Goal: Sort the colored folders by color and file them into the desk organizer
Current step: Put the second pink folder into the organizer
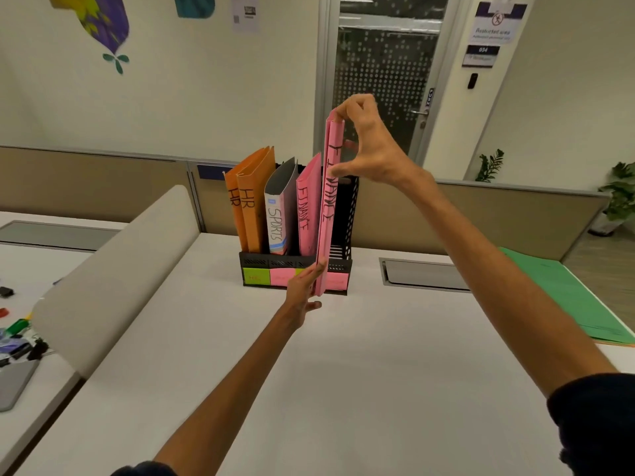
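A black desk organizer [343, 266] stands on the white desk with coloured labels on its front. It holds two orange HR folders [252, 207], a grey and white SPORTS folder [279, 214] and a pink FINANCE folder [307, 207]. A second pink FINANCE folder [326, 214] stands upright, edge towards me, in front of the organizer's right side. My right hand [372, 142] pinches its top edge between thumb and fingers. My left hand [304, 286] presses straight fingers against its lower left side.
Green folders [563, 293] lie flat at the desk's right edge, over an orange one. A cable hatch [422, 274] is set into the desk right of the organizer. A beige divider [113, 269] runs along the left; markers and clips [20, 338] lie beyond it.
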`<state>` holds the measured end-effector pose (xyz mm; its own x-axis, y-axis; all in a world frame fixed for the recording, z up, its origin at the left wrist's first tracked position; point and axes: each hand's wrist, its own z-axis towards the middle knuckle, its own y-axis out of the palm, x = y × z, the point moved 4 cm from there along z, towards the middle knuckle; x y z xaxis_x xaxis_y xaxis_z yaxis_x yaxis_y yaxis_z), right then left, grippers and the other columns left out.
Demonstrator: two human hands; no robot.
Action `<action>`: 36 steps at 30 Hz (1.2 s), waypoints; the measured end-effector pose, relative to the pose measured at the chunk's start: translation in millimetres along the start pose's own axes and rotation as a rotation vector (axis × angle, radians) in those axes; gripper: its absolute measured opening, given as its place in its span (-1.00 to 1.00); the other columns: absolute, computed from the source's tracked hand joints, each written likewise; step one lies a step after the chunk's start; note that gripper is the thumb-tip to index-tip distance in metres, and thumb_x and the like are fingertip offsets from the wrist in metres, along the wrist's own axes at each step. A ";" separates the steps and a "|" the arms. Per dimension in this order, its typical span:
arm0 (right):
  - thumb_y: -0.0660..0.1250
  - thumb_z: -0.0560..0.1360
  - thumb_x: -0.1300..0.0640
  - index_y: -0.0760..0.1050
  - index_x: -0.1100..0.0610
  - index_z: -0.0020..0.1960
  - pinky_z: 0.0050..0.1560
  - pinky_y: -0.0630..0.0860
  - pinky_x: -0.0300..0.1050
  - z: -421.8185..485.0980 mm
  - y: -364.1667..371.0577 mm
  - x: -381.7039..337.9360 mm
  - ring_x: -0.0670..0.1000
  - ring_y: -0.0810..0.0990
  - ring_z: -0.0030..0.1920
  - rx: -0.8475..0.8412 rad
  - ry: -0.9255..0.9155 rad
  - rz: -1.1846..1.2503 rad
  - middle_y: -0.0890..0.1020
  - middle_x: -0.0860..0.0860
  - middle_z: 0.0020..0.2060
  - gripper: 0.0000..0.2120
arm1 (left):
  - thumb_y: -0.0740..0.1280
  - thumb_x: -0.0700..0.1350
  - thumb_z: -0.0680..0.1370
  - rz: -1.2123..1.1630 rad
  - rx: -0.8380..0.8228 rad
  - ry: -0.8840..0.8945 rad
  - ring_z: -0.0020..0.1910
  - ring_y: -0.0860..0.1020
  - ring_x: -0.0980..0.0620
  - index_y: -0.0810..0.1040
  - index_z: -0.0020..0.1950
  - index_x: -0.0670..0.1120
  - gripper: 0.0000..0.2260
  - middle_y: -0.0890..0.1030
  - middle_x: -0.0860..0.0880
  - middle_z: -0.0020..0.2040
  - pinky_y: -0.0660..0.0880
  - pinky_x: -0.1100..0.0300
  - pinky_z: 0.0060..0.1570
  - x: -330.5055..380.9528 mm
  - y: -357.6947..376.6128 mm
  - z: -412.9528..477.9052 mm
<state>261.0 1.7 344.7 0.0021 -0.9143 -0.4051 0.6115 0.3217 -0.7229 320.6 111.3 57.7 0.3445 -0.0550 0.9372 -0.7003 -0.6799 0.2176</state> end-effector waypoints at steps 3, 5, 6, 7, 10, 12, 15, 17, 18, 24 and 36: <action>0.66 0.19 0.11 0.33 0.07 0.28 0.30 0.35 -0.11 10.1 18.0 3.7 0.08 0.30 0.38 -0.017 0.015 -0.025 0.16 0.08 0.36 -0.22 | 0.40 0.34 0.27 0.012 0.011 -0.008 0.36 0.38 -0.21 0.48 0.15 0.13 -0.46 0.46 -0.09 0.37 0.46 -0.08 -0.01 3.0 -10.9 5.1; 0.64 0.22 0.13 0.26 0.02 0.27 0.28 0.47 -0.03 15.7 28.5 7.4 0.11 0.36 0.34 -0.040 0.033 -0.014 0.22 0.09 0.34 -0.23 | 0.39 0.35 0.26 0.015 0.027 -0.017 0.31 0.40 -0.18 0.47 0.15 0.11 -0.45 0.48 -0.08 0.33 0.47 -0.06 -0.03 3.8 -17.2 7.5; 0.62 0.25 0.15 0.23 0.01 0.25 0.23 0.54 0.01 17.3 33.0 8.7 0.10 0.42 0.30 -0.052 0.033 -0.013 0.29 0.09 0.31 -0.25 | 0.39 0.36 0.26 0.017 0.033 -0.022 0.29 0.41 -0.17 0.48 0.12 0.11 -0.46 0.49 -0.07 0.30 0.47 -0.03 -0.05 4.2 -19.4 8.6; 0.61 0.28 0.17 0.20 0.01 0.22 0.16 0.60 0.03 18.7 36.9 10.6 0.10 0.49 0.25 -0.061 0.032 -0.015 0.36 0.09 0.28 -0.28 | 0.39 0.36 0.26 0.019 0.038 -0.031 0.26 0.42 -0.16 0.49 0.08 0.11 -0.49 0.50 -0.06 0.26 0.48 0.00 -0.08 4.8 -21.1 10.0; 0.57 0.31 0.22 0.16 -0.02 0.16 -0.02 0.67 0.04 21.7 47.5 17.4 0.12 0.63 0.09 -0.046 0.049 -0.018 0.48 0.07 0.17 -0.32 | 0.43 0.34 0.28 0.006 0.056 -0.047 0.21 0.41 -0.12 0.49 -0.04 0.16 -0.61 0.51 0.00 0.13 0.46 0.01 -0.08 4.8 -25.8 15.5; 0.58 0.30 0.24 0.18 -0.01 0.16 0.00 0.67 0.02 24.0 52.1 21.1 0.09 0.64 0.05 -0.008 0.046 -0.019 0.50 0.06 0.14 -0.33 | 0.43 0.31 0.32 -0.007 0.057 -0.041 0.20 0.40 -0.10 0.49 -0.04 0.17 -0.65 0.51 0.02 0.09 0.42 -0.03 -0.03 5.0 -27.5 20.7; 0.62 0.25 0.18 0.26 0.07 0.18 -0.02 0.67 -0.08 27.9 54.9 24.7 0.01 0.61 0.01 0.078 0.017 -0.075 0.44 0.02 0.13 -0.32 | 0.43 0.33 0.31 -0.016 0.065 -0.024 0.18 0.41 -0.10 0.50 -0.05 0.16 -0.64 0.55 0.06 0.04 0.42 -0.02 -0.08 5.8 -29.1 28.0; 0.64 0.23 0.14 0.30 0.13 0.19 -0.04 0.66 -0.16 30.2 56.5 27.4 -0.01 0.58 0.01 0.117 0.001 -0.115 0.40 0.02 0.14 -0.31 | 0.45 0.36 0.25 -0.028 0.087 -0.023 0.12 0.43 -0.09 0.54 -0.12 0.18 -0.64 0.56 0.10 -0.03 0.40 0.06 -0.21 7.7 -30.8 30.4; 0.64 0.22 0.13 0.32 0.15 0.20 -0.04 0.65 -0.18 31.1 57.4 29.7 -0.02 0.56 0.01 0.128 0.003 -0.128 0.39 0.03 0.15 -0.31 | 0.46 0.37 0.22 -0.029 0.096 -0.027 0.10 0.43 -0.10 0.55 -0.14 0.19 -0.63 0.57 0.08 -0.02 0.38 0.09 -0.25 7.9 -31.7 32.0; 0.64 0.23 0.13 0.34 0.17 0.20 0.00 0.66 -0.14 37.1 60.3 41.0 -0.02 0.53 0.06 0.145 0.021 -0.144 0.38 0.04 0.17 -0.33 | 0.46 0.42 0.13 -0.023 0.087 -0.085 0.12 0.44 -0.11 0.54 -0.07 0.19 -0.50 0.56 -0.02 0.10 0.36 0.09 -0.24 6.9 -27.8 41.2; 0.62 0.24 0.20 0.33 0.14 0.17 -0.04 0.67 -0.08 58.4 76.0 58.5 0.05 0.56 0.07 0.140 0.031 -0.086 0.37 0.04 0.17 -0.36 | 0.40 0.34 0.36 -0.019 0.065 -0.102 0.01 0.47 -0.05 0.50 0.04 0.08 -0.57 0.52 -0.11 0.15 0.46 0.18 -0.22 10.0 -34.1 78.0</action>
<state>353.9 -41.7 298.7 -0.0782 -0.9284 -0.3633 0.7127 0.2028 -0.6715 396.7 76.9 38.4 0.4214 -0.1130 0.8998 -0.6521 -0.7273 0.2141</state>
